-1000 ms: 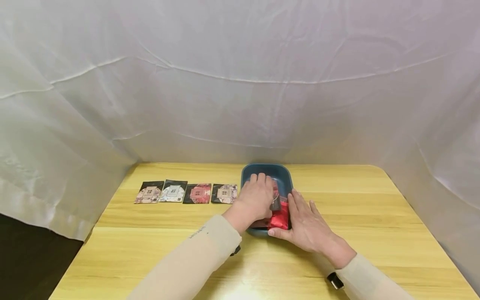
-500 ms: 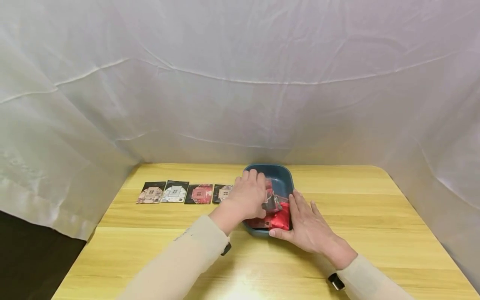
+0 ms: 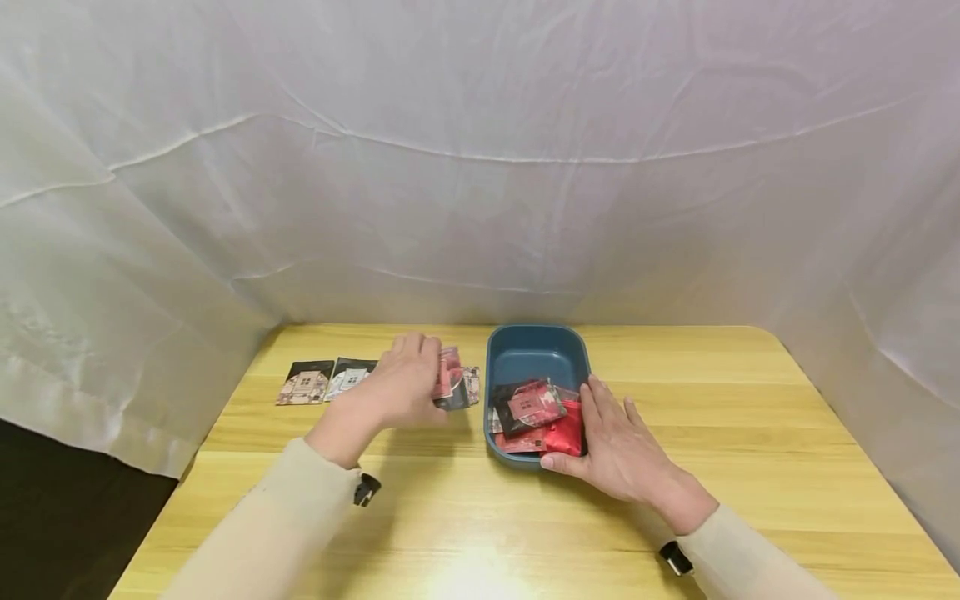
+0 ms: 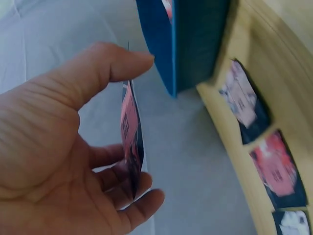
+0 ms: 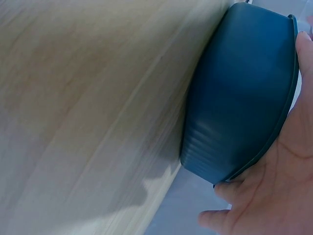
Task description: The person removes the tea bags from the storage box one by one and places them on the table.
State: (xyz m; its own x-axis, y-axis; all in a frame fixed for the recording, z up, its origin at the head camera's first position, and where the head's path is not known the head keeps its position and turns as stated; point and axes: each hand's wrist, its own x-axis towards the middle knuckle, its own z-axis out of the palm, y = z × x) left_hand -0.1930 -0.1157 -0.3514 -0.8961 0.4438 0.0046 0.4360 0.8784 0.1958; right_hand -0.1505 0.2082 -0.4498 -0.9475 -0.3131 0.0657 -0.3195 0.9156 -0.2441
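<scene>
My left hand (image 3: 397, 387) holds a small flat sachet (image 4: 129, 127) by its edges, thumb at one end and fingers at the other, as the left wrist view shows. It hovers over the right end of a row of similar sachets. Fingers nearly straight, my right hand (image 3: 622, 450) rests along the right rim of a blue plastic bin (image 3: 532, 362), its thumb at the near rim. Inside the bin's near half lie a black-and-red sachet (image 3: 525, 407), a shiny red packet (image 3: 564, 429) and others partly covered.
In the row on the wooden table (image 3: 712, 417) lie a black-and-beige sachet (image 3: 305, 383), a white patterned sachet (image 3: 347, 377), a red sachet (image 4: 275, 171) hidden by my left hand in the head view, and a pale patterned sachet (image 3: 472, 383). A white curtain (image 3: 480, 225) hangs behind.
My left hand has come out of the bin with a sachet and moved left over the row. More of the bin's contents now show. My right hand has stayed at the rim.
</scene>
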